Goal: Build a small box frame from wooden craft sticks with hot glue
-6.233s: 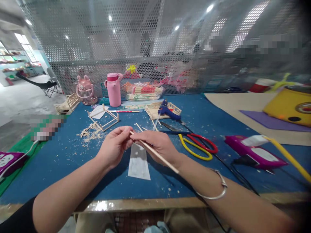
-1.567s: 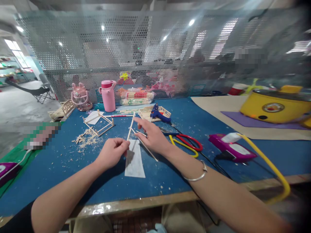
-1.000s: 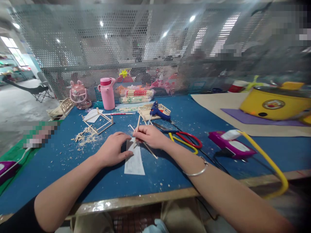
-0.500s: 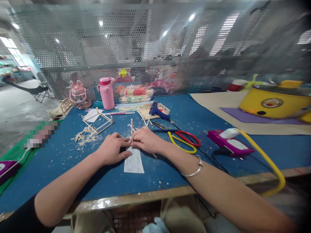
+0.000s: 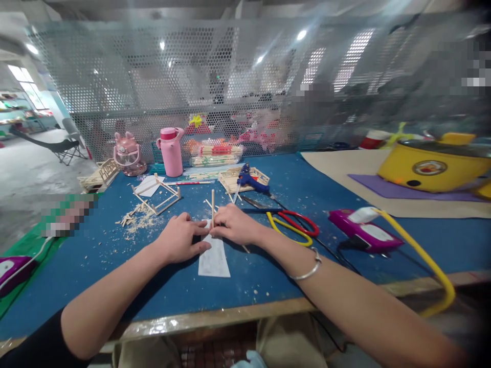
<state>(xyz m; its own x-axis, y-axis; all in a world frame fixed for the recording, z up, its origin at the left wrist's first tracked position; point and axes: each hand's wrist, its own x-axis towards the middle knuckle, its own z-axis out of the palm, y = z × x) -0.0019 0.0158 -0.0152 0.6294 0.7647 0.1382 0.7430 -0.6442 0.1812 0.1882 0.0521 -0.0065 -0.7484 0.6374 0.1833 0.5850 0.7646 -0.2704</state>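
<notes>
A thin wooden stick (image 5: 213,204) stands upright over a white paper strip (image 5: 215,261) on the blue tabletop. My right hand (image 5: 235,225) pinches it low down, thumb and fingers closed; its bottom end is hidden behind the fingers. From the other side, my left hand (image 5: 182,239) rests on the paper with forefinger and thumb stretched out and apart. The forefinger's tip is close to the foot of the stick; whether it touches cannot be made out. Beyond the left hand lies an open frame of glued sticks (image 5: 157,195).
Wood crumbs and offcuts (image 5: 136,217) litter the left side. A blue glue gun (image 5: 251,180) lies by a small wooden tray. Scissors with red and yellow handles (image 5: 297,225), a purple power strip (image 5: 364,230) and a yellow pot (image 5: 425,166) are rightward. Pink bottle (image 5: 171,153) behind.
The whole view has shifted slightly, so everything appears a little lower and farther right. Both hands and the upright stick keep about the same pose on the paper.
</notes>
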